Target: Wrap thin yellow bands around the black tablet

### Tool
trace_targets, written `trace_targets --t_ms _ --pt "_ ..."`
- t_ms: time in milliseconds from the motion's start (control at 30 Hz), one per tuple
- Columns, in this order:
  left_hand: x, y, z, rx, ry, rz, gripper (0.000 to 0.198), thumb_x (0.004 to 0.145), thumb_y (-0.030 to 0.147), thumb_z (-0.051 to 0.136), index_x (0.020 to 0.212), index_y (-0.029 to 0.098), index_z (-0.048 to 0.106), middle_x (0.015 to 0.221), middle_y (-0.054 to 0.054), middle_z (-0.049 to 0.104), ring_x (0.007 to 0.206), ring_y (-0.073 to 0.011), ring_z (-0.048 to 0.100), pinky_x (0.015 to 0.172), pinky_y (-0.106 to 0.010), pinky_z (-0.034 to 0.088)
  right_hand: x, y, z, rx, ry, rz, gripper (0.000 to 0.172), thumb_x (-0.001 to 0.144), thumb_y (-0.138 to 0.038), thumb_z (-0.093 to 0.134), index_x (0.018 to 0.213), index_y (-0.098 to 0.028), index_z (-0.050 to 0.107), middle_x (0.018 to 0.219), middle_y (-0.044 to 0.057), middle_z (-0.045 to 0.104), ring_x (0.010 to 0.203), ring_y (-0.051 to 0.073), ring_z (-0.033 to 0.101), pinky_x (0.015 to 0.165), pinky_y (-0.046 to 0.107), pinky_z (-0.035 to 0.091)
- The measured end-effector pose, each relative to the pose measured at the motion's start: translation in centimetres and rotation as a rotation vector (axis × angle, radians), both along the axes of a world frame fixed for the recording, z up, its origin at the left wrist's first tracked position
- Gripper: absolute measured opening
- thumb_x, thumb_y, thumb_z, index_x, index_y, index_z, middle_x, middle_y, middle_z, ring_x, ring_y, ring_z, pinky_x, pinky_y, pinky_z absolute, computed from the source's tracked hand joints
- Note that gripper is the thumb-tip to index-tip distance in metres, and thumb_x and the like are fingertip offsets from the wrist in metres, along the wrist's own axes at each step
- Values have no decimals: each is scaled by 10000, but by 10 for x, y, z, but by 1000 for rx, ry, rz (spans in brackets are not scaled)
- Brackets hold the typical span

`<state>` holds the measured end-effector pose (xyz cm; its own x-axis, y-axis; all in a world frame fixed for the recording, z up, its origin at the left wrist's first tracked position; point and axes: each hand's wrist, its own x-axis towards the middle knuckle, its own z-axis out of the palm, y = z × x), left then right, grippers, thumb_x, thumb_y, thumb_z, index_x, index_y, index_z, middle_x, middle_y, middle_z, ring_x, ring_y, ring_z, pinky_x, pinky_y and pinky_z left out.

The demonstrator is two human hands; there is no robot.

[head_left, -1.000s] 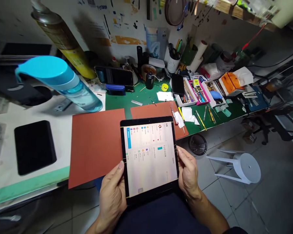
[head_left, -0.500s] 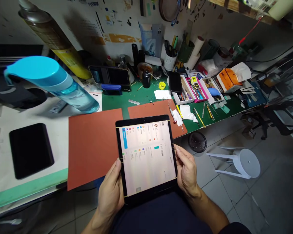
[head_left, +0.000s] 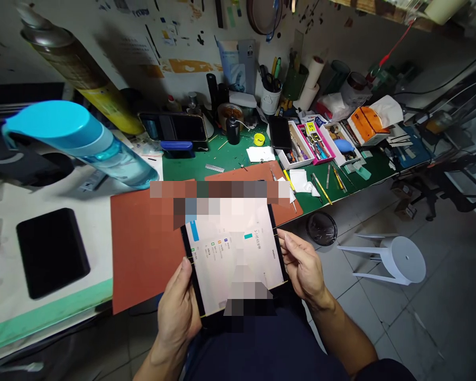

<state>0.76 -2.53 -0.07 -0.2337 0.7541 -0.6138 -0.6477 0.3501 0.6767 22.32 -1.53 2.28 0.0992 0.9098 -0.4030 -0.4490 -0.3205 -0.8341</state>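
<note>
I hold a black tablet (head_left: 234,259) over my lap with both hands; its screen is lit and partly pixelated. My left hand (head_left: 177,312) grips its left edge, thumb on the bezel. My right hand (head_left: 303,267) is closed on the right edge, fingertips pinching at the rim near a thin yellow band that runs across the tablet. In front of the tablet an orange-red mat (head_left: 143,248) lies on the bench.
A blue-capped water bottle (head_left: 79,143) and a spray can (head_left: 75,69) stand at the left, near a black pad (head_left: 51,251). Tool trays (head_left: 313,143), a phone on a stand (head_left: 174,127) and a pen cup (head_left: 270,98) crowd the green mat. A white stool (head_left: 396,259) stands on the floor at the right.
The view has drifted slightly; the tablet sits a little lower and further left in view. My right fingers have shifted up along the right edge. Both hands keep their hold.
</note>
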Motion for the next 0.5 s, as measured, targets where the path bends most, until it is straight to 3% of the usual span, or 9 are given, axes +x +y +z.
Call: trace_targets --t_ms 333,500 --pt "-1 11 6 5 38 38 380 949 488 680 1227 249 778 1374 -28 727 1495 -294 464 1217 -394 453 5 -13 1 -52 70 101 405 894 -510 758 1107 -174 831 871 62 795 738 166 641 712 292 459" --pt "0 19 11 25 65 77 349 980 454 641 1225 246 776 1412 -18 704 1516 -262 436 1225 -360 437 3 -23 0 -52 92 130 416 904 -506 752 1154 -180 817 974 78 815 855 207 704 793 317 506"
